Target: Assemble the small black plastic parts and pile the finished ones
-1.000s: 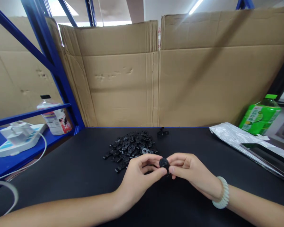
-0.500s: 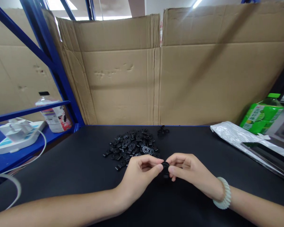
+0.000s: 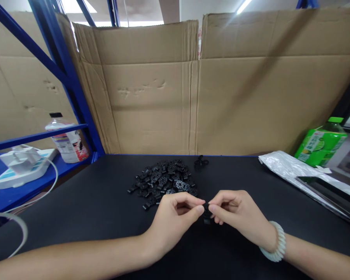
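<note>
Left hand (image 3: pixel 175 217) and right hand (image 3: pixel 236 216) fingertip to fingertip at near centre, both pinched narrow on a small black part (image 3: pixel 206 210), just above the black tabletop (image 3: pixel 90 206). Just beyond, pile of black parts (image 3: pixel 163 181); a few loose ones (image 3: pixel 200 162) farther back, to its right. Cardboard wall (image 3: pixel 192 97) along the far edge. Blue rack (image 3: pixel 64 70) at far left, white bottle (image 3: pixel 65 142) and white device (image 3: pixel 20 165) on its shelf. Silver bag (image 3: pixel 291 169) and green bottle (image 3: pixel 321 142) at far right.
</note>
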